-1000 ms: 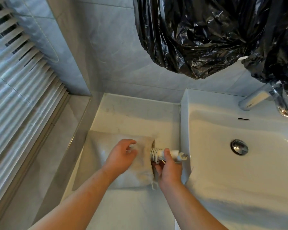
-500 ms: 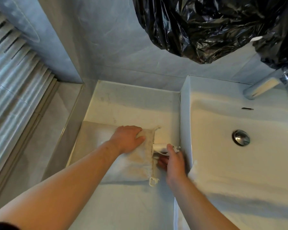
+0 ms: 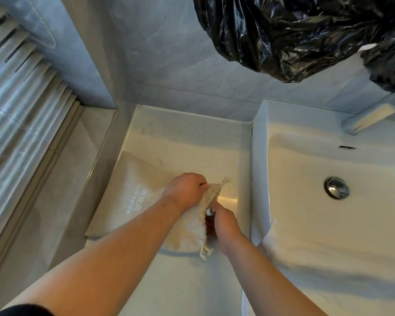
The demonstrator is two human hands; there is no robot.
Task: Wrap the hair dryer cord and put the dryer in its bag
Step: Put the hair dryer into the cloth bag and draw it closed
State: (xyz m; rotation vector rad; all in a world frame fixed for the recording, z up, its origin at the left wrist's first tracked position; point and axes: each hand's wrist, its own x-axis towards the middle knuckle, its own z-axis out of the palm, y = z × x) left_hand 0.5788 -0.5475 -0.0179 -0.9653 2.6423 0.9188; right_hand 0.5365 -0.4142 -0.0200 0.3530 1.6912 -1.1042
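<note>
**Dryer nearly inside its bag**

The beige cloth bag (image 3: 141, 201), printed HAIR DRYER, lies flat on the pale counter (image 3: 192, 144), its mouth turned toward the sink (image 3: 259, 156). The left hand (image 3: 186, 190) pinches the gathered upper edge of the mouth, fingers curled round the cloth, and lifts it a little off the counter. The right hand (image 3: 225, 225) is at the opening, its fingertips tucked inside. Only a small white piece of the dryer (image 3: 208, 210) shows there, touching those fingertips; the rest is hidden in the bag. Whether the right fingers clamp on the dryer or merely press it cannot be told. A knotted drawstring (image 3: 205, 252) trails from the mouth's near corner onto the counter. In the basin sits a chrome drain (image 3: 336, 187), with a chrome tap (image 3: 369, 118) at its far edge. A crumpled black sack (image 3: 306, 35) hangs above, against the grey wall.
</note>
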